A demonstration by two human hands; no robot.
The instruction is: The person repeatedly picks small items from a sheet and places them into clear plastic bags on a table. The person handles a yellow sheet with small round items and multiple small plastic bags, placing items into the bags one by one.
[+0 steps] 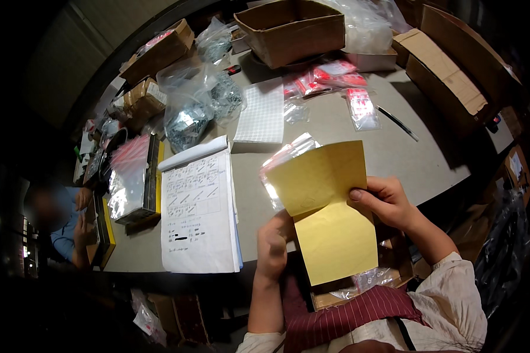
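Observation:
A yellow sheet of paper (pixel 335 244), creased across its middle, is held up over the table's near edge. My right hand (pixel 386 203) pinches its right edge, thumb on the front and fingers behind. At its left edge is my left hand (pixel 272 246), curled and slightly blurred; its fingertips are partly hidden behind the sheet. Just beyond the sheet, clear zip bags with a red strip (pixel 277 162) lie on the table, partly covered. Below it, an open cardboard box (pixel 403 265) with clear bags inside sits at my lap.
Left of my hands lie a notepad with handwriting (pixel 197 212) and a box of zip bags (pixel 132 182). Farther back are bags of metal parts (pixel 188 115), a white pad (pixel 262 112), red-and-white packets (pixel 318 79), a pen (pixel 397 123) and cardboard boxes (pixel 294 35). A person (pixel 70 223) sits at far left.

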